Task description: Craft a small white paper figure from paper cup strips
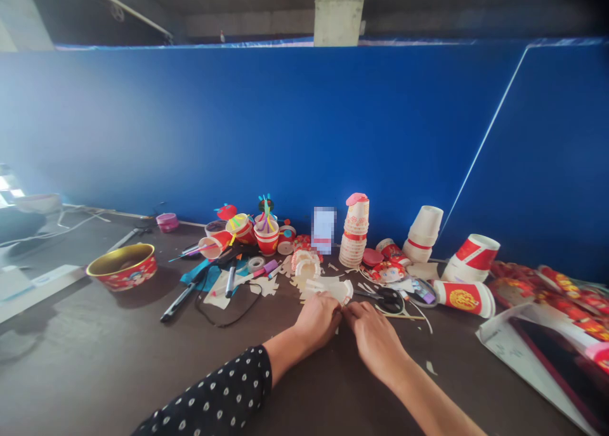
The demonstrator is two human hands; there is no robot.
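A dotted sleeve [209, 391] on the table [143, 360].
The left hand [318, 322] and right hand [375, 342] pinch white cut paper [329, 290], near scissors [387, 299].

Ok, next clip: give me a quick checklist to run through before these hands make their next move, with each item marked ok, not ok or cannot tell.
1. Both hands in view: ok. The left hand and right hand are side by side.
2. Hands at the cut white paper piece: ok. Fingertips meet at its near edge.
3. Firm grip on the paper: cannot tell. The fingers partly hide the contact.
4. Black-handled scissors nearby: ok. They lie to the right of the hands.
5. Surface around the hands free of scraps: not ok. Paper scraps lie on the dark table.
6. Paper cup stack steady: ok. It stands upright.
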